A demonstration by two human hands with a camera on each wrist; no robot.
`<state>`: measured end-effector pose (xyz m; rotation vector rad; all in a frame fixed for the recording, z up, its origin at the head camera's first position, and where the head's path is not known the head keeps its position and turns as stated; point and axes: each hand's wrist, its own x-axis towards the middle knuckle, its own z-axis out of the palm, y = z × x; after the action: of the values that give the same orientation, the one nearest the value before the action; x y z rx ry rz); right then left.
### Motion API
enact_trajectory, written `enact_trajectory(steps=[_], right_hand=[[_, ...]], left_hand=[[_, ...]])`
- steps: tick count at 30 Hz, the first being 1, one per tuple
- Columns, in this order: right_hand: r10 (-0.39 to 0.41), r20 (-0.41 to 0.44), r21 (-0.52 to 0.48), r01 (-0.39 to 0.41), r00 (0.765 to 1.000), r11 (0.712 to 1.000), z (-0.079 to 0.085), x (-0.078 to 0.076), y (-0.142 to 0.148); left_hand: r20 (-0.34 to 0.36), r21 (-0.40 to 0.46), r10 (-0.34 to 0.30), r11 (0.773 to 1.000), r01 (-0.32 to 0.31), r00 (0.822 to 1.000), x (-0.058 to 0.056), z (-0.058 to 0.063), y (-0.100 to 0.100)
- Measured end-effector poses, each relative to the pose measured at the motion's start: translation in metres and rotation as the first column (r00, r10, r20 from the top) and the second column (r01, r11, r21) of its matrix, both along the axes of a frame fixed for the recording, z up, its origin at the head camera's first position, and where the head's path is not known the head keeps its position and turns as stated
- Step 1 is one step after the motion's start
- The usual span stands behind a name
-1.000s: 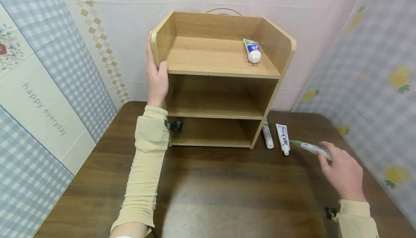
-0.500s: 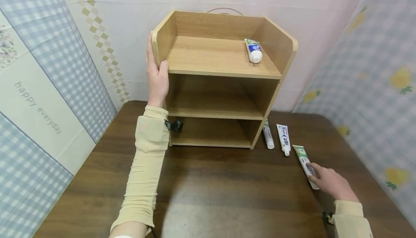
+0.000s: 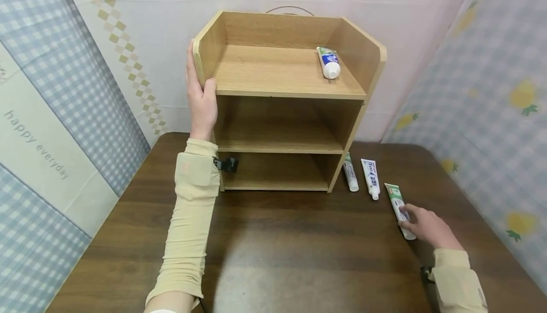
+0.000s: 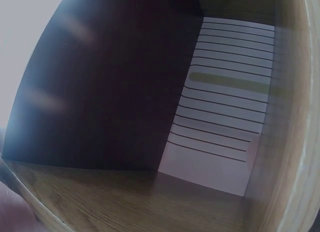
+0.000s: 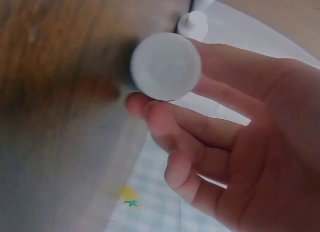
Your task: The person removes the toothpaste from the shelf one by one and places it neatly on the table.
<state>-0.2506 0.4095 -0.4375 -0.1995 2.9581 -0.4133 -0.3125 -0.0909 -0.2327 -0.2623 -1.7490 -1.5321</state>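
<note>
Checking the head cam, I've the R hand pinching a green-white tube on the tabletop, R of the shelf unit. L hand grips the unit's side panel, fingers partly hidden behind. R-wrist cam gets only a white cap end-on, tube body hidden. Another tube is part-covered by the unit. Tabletop's dark wood w/ glare; checked cloth both sides.

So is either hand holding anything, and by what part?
The left hand grips the wooden shelf by its left side panel, near the top; the right hand holds the nearest tube toward its cap end.
</note>
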Motion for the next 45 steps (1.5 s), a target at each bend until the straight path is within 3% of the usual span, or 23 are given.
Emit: enact_trajectory(steps=[34, 45], right_hand=[[0.052, -0.022, 0.038, -0.051, 0.998, 0.998, 0.001, -0.088, 0.015], [0.069, 0.058, -0.067, -0.065, 0.996, 0.996, 0.001, -0.103, 0.024]], left_hand=[[-0.015, 0.005, -0.026, 1.000, 0.026, 1.000, 0.002, 0.002, 0.001], [-0.032, 0.008, -0.023, 1.000, 0.024, 0.999, 0.000, 0.001, 0.000]])
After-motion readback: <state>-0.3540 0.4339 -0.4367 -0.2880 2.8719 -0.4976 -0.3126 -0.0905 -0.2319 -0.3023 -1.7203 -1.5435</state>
